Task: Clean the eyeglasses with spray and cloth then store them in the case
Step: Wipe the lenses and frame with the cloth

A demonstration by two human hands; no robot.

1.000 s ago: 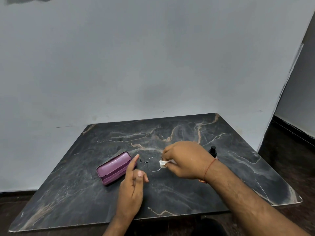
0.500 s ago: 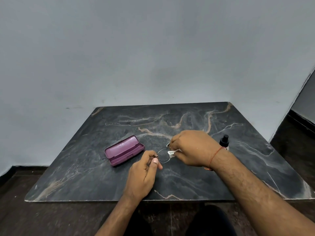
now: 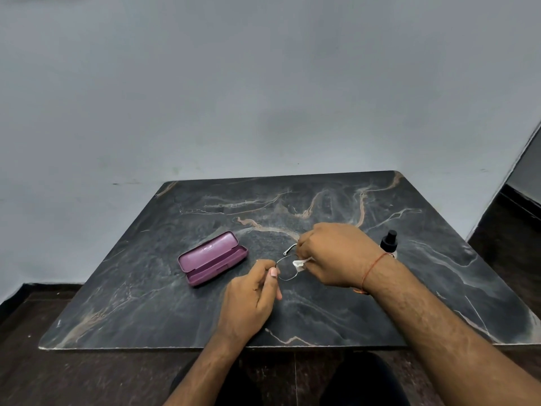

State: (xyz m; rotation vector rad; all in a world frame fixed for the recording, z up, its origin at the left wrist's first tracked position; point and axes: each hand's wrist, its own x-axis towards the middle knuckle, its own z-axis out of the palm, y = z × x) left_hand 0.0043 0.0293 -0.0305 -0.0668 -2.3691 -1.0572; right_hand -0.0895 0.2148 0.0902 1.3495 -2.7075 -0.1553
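My left hand (image 3: 251,291) has closed in to pinch the eyeglasses (image 3: 285,266) while my right fingers (image 3: 304,253) rub the cloth (image 3: 299,263) on them; the open case (image 3: 212,257) waits left.

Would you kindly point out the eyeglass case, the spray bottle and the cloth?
eyeglass case (image 3: 215,258), head view, on the open lid.
spray bottle (image 3: 389,238), head view, on its black cap.
cloth (image 3: 299,264), head view, on the white corner showing.
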